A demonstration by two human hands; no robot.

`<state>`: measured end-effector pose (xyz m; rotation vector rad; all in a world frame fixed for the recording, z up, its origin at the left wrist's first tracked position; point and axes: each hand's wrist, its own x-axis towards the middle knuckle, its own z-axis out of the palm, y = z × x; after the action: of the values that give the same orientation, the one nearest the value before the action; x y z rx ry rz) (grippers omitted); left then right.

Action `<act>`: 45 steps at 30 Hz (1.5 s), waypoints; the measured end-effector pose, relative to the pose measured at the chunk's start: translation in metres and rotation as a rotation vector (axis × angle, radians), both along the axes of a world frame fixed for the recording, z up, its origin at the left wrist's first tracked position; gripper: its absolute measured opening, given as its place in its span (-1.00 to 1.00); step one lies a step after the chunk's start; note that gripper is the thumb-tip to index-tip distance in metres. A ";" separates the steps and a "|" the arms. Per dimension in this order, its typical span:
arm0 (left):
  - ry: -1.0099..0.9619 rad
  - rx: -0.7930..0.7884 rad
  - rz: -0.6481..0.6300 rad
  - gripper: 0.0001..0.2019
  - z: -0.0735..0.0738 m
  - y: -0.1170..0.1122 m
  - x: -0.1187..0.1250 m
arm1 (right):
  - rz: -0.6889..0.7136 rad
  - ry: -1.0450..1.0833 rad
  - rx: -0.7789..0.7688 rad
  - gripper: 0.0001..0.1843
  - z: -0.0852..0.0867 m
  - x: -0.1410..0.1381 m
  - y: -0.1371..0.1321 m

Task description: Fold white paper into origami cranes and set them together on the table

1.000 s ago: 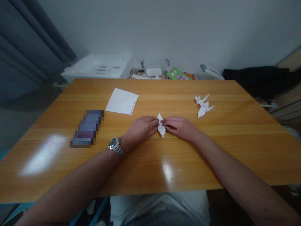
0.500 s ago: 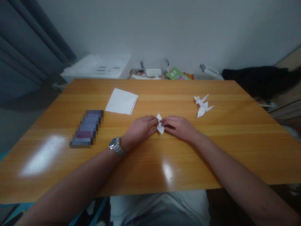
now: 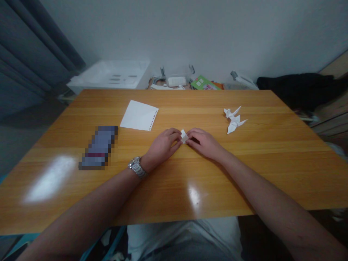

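Both hands meet at the middle of the wooden table (image 3: pixel 174 188), pinching a small folded white paper piece (image 3: pixel 184 136). My left hand (image 3: pixel 162 145), with a metal watch on its wrist, grips the piece from the left with closed fingers. My right hand (image 3: pixel 204 143) grips it from the right, fingers pressed together. Only a small part of the paper shows between the fingertips. Two finished white paper cranes (image 3: pixel 233 119) lie to the right, apart from the hands.
A white perforated sheet (image 3: pixel 139 115) lies at the back left of the hands. A blurred dark rectangular object (image 3: pixel 98 147) sits further left. Beyond the far edge stand a white box (image 3: pixel 108 74), clutter and a dark cloth (image 3: pixel 296 88).
The visible paper piece has become shorter and smaller between my fingers. Both hands have shifted slightly away from me along the table.
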<state>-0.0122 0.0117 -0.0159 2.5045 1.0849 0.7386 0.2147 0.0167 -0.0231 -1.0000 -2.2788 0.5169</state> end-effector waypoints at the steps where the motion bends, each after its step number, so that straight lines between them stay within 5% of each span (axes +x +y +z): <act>1: -0.003 -0.006 0.001 -0.88 0.000 0.000 0.000 | -0.007 0.000 -0.005 -0.89 0.000 -0.001 0.000; 13: 0.047 -0.048 0.108 -0.89 0.003 0.000 0.002 | -0.113 0.057 -0.110 -0.95 0.001 -0.003 -0.001; 20: -0.001 -0.097 0.164 -0.83 0.003 -0.002 0.003 | -0.149 0.220 -0.195 -0.77 -0.004 -0.005 -0.004; 29: -0.020 -0.085 0.120 -0.90 0.003 -0.001 0.002 | -0.105 0.076 -0.002 -0.96 0.001 -0.004 -0.003; 45: 0.135 0.059 0.085 -0.79 0.007 -0.007 0.003 | -0.033 -0.024 0.117 -0.82 -0.004 0.004 -0.001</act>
<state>-0.0090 0.0049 -0.0088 2.6041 1.2392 0.6403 0.2187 0.0156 -0.0276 -0.9895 -2.2815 0.3554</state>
